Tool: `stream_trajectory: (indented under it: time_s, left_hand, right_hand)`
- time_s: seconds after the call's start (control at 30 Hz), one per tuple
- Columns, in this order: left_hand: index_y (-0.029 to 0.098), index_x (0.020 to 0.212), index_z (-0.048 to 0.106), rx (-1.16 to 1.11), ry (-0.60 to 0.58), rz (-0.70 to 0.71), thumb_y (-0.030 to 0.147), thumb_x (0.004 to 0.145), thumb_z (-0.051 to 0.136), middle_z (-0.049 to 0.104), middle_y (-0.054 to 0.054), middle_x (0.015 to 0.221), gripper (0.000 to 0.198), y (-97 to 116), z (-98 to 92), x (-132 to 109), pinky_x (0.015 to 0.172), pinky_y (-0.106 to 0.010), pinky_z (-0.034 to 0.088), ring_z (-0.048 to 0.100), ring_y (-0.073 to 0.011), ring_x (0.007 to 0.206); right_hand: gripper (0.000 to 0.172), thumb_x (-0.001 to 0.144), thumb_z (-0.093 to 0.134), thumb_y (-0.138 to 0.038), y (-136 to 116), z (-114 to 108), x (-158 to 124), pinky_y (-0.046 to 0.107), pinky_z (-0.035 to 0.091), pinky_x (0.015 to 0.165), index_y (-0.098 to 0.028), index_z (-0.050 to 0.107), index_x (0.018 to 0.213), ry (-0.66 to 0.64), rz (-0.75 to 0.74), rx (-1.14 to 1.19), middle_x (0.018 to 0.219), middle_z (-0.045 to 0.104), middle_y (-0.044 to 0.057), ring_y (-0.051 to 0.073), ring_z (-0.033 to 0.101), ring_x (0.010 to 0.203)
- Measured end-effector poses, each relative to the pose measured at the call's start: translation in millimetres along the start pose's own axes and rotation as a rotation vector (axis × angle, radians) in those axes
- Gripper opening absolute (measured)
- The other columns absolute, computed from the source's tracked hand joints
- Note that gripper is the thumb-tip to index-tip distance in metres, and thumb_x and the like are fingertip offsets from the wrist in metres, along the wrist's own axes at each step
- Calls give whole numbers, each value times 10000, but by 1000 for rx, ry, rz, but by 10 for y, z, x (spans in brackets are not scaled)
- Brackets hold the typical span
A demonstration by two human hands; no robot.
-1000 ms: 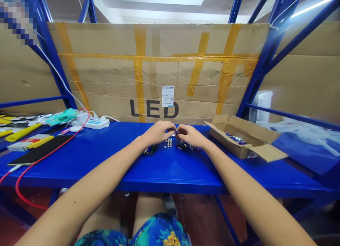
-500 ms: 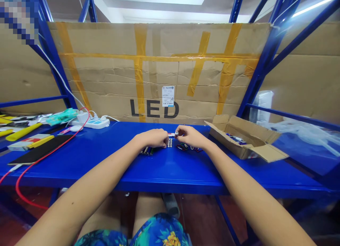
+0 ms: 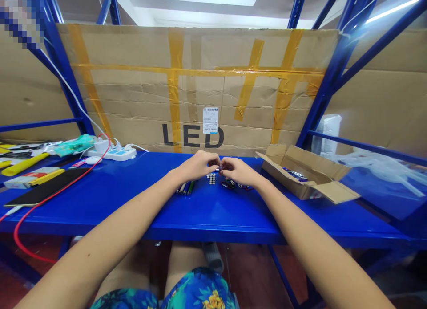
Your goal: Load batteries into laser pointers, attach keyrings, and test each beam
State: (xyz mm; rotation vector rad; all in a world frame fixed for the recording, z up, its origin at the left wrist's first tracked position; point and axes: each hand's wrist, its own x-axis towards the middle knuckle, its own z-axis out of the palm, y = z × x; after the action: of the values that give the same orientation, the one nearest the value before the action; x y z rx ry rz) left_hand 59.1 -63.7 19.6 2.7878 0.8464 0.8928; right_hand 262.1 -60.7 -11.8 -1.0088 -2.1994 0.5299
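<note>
My right hand [image 3: 236, 171] is closed in a pinch around a small metal tube [image 3: 220, 167], mostly covered by the fingers. My left hand [image 3: 201, 164] meets it at the tube's left end, thumb and fingers pinched together; what they hold is too small to make out. Just below the hands, small silver button cells [image 3: 212, 180] stand in rows on the blue table [image 3: 213, 215]. Several slim metal tubes [image 3: 186, 188], one of them green, lie beneath my left wrist. Coloured carabiner clips [image 3: 229, 184] lie under my right hand.
An open cardboard box [image 3: 303, 177] with small blue items stands at the right. On the left are a power strip [image 3: 122, 153], a black phone-like slab [image 3: 43, 189], a red cable [image 3: 63, 194] and yellow-handled tools [image 3: 25, 164]. A large cardboard panel [image 3: 140, 95] closes off the back.
My left hand has lifted away from the button cells and come right and up to the tube. The right hand stays nearly in place, still pinching the tube.
</note>
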Motion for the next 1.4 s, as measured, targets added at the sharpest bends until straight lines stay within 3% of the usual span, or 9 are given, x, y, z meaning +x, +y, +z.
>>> stream_trajectory:
  time_s: [0.23,0.4,0.6,0.77,0.87,1.0,1.1,1.27,1.4]
  left_hand:
    - [166,925,695,138,-35,-21,207,860,524,726,-45,889,188,-30,-58,-14,751,-261,427,630,-151,820]
    - [200,914,724,290,-204,-142,230,815,522,729,-60,915,227,-167,-180,-64,732,-281,409,626,-189,842]
    - [208,925,738,351,-312,-146,216,792,525,721,-73,880,252,-152,-97,-70,696,-268,415,617,-188,792]
    - [207,900,734,456,-352,-321,312,781,571,711,-98,850,228,-157,-164,-95,653,-275,421,618,-204,741]
    - [208,887,728,468,-386,-385,369,767,584,710,-99,857,247,-195,-196,-111,628,-271,413,621,-207,737]
    - [197,813,713,378,-434,-366,273,709,610,712,-75,823,165,-236,-159,-112,591,-256,392,617,-187,725]
    - [178,772,698,234,-364,-332,185,703,583,709,-53,761,134,-239,-125,-88,588,-247,402,607,-155,674]
    - [140,842,686,-91,5,-255,195,771,572,720,-52,801,146,-153,-55,-1,674,-240,469,626,-137,729]
    - [134,856,690,-214,143,-199,212,782,595,719,-43,799,143,-97,35,30,686,-243,481,626,-131,729]
  right_hand:
    - [110,772,548,-189,38,-5,21,292,453,696,-182,597,871,15,9,-13,837,660,26,163,584,769]
    - [139,752,519,-151,22,-23,17,290,448,696,-185,600,859,16,32,-31,842,672,29,162,591,765]
    - [144,747,519,-153,15,-29,13,284,450,693,-186,603,860,19,42,-40,857,681,32,163,598,778]
    - [162,742,507,-124,-2,-32,14,292,460,704,-185,604,856,29,51,-20,877,686,44,168,606,795]
    - [164,748,509,-128,-5,-26,13,300,465,713,-188,606,866,22,57,-8,889,686,48,170,610,800]
    - [156,760,514,-142,9,-18,16,305,463,713,-186,609,876,12,60,-16,870,681,46,169,604,784]
    - [160,769,512,-151,19,-16,21,305,456,712,-186,614,887,15,43,-23,862,680,41,168,597,780]
    - [163,781,500,-154,-7,-22,17,302,440,724,-182,617,891,16,19,-47,879,679,38,169,590,794]
    - [155,794,478,-144,-46,-28,5,287,418,692,-180,608,872,17,6,-90,830,657,24,162,564,755]
